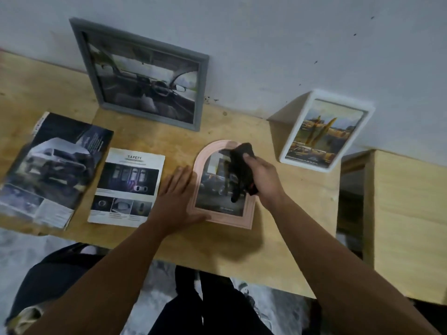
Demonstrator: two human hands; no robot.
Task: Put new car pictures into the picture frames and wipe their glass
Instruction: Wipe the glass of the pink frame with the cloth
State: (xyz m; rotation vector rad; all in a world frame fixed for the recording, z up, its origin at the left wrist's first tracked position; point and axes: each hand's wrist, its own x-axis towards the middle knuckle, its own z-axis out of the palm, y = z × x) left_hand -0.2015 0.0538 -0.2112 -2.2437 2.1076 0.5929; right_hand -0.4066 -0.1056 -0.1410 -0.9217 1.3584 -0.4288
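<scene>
A pink arched picture frame [246,220] lies flat on the wooden table [145,134] with a dark car picture inside. My left hand [176,199] presses flat on the frame's left edge, fingers straight. In my right hand [262,181] I grip a dark cloth [238,170] that lies against the frame's glass. A grey frame [203,93] with a car interior picture leans on the wall at the back. At the right, a white frame [287,151] with a yellow-toned car picture also leans against the wall.
A "SAFETY" car leaflet [128,187] lies left of the pink frame, and an open car brochure [53,170] lies further left. A second wooden surface [411,213] stands to the right across a gap. My dark-clothed legs [217,310] are below the table's front edge.
</scene>
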